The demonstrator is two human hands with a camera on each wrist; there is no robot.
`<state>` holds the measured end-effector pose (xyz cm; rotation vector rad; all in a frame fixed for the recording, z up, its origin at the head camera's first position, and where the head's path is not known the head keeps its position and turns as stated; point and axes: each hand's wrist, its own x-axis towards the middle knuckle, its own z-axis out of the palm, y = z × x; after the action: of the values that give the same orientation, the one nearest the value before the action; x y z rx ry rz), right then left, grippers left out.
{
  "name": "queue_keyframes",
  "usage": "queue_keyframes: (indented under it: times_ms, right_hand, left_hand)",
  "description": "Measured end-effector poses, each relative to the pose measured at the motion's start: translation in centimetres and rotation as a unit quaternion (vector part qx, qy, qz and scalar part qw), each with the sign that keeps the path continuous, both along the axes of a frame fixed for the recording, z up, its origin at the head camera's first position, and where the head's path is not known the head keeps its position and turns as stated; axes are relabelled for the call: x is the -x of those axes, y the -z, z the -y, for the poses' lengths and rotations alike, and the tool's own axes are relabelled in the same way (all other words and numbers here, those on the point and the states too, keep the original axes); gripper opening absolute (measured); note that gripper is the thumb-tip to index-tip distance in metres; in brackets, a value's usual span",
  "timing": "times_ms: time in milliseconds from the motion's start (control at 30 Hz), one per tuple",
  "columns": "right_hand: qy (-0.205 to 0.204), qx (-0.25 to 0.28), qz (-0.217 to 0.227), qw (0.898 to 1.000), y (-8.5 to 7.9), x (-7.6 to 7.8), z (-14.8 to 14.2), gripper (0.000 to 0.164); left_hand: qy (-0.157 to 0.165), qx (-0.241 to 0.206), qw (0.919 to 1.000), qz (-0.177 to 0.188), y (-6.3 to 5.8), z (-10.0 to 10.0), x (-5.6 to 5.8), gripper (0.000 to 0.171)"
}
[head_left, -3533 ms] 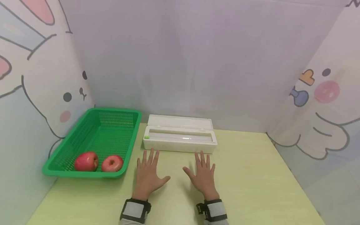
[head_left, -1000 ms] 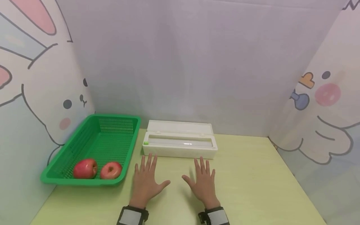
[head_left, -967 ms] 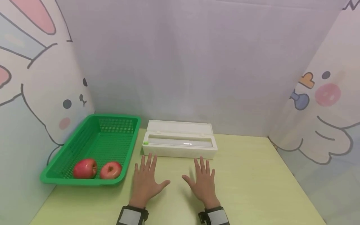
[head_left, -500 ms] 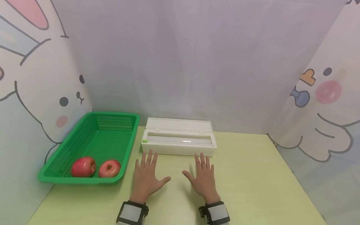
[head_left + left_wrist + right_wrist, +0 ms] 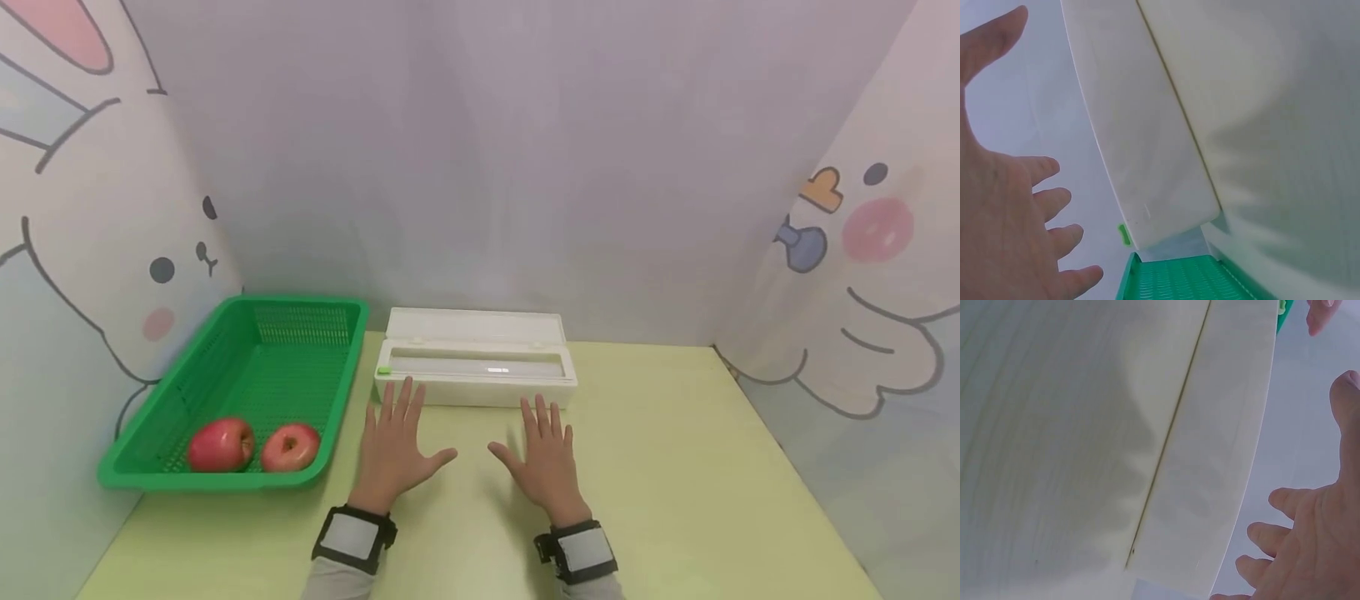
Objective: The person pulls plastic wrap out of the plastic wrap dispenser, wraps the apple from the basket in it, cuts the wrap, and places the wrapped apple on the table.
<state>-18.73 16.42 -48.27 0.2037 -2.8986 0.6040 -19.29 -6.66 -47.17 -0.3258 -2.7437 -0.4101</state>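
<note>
A white cling film dispenser (image 5: 474, 392) stands at the back middle of the table, its lid (image 5: 476, 326) tipped back and a pale roll (image 5: 450, 364) showing inside. A small green slider (image 5: 384, 370) sits at its left end. My left hand (image 5: 395, 450) is spread palm down over the table, and its fingertips overlap the dispenser's lower front edge in the head view. Thumb out to the side, my right hand (image 5: 546, 462) hovers spread just short of the dispenser's right half. Neither hand holds anything; both wrist views show the palms bare beside the dispenser.
To the left, a green plastic basket (image 5: 345, 392) holds two red apples, one apple (image 5: 221, 445) on its side and another apple (image 5: 291, 447) beside it. Curtains with cartoon animals (image 5: 161, 271) close off the sides and back of the pale yellow table (image 5: 660, 467).
Both hands have edged forward toward the dispenser, still spread. The head view has shifted slightly. Basket, apples and dispenser stay in place.
</note>
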Motion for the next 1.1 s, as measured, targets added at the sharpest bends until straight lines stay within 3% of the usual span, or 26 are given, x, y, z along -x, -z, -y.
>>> queue_keyframes:
  times_ms: [200,433,600,900,1100]
  right_hand:
    - [-0.002,0.005,0.008,1.0,-0.6,0.8,-0.2,0.086]
    - [-0.005,0.005,0.021,1.0,-0.5,1.0,-0.3,0.086]
    - [-0.009,-0.002,0.016,1.0,-0.6,1.3,-0.5,0.087]
    - [-0.022,-0.008,-0.01,1.0,-1.6,2.7,-0.8,0.088]
    - [-0.027,-0.011,0.003,1.0,-2.1,3.4,-0.7,0.088]
  left_hand:
    - [0.002,0.008,0.9996,0.028,-1.2,0.3,1.2,0.101]
    - [0.008,0.006,0.9971,0.075,-1.8,0.3,1.6,0.101]
    - [0.008,0.014,0.9961,0.087,-1.6,0.4,1.9,0.102]
    - [0.023,0.027,0.9961,0.081,-2.7,0.4,3.8,0.1]
    - [0.026,0.032,0.992,0.119,-3.3,0.5,4.6,0.1]
